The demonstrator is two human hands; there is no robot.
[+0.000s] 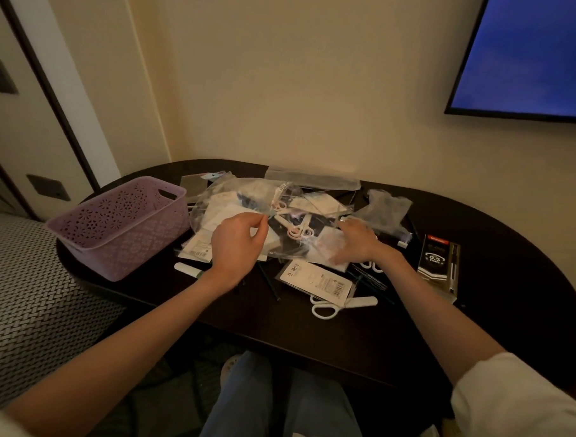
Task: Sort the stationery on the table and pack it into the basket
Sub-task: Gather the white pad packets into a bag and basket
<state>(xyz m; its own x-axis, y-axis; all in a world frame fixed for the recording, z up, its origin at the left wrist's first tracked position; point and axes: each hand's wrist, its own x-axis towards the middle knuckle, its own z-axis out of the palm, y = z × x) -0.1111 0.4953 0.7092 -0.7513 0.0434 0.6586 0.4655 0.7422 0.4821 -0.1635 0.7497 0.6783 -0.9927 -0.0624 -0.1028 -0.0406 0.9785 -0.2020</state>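
Nothing that I can see has gone into the basket (114,225) yet; it sits at the left end of the table (308,331), and what shows of its inside through the open top looks bare, though the near wall hides its floor. Just right of it a white marker (188,268) lies loose on the dark top. My left hand (236,245) is pinched shut on the edge of a clear plastic bag (248,196), lifting it off the heap in the middle, where white scissors (296,230) show through the film among paper packets. My right hand (358,243) lies spread and flat on the right side of that same heap, pressing it down, holding nothing that I can make out. Nearer me lie a labelled packet (317,280) and another pair of scissors (339,306). Furthest right stands a black pen box (438,263). By my reckoning the sorting has barely begun, and nearly all the packing is left.
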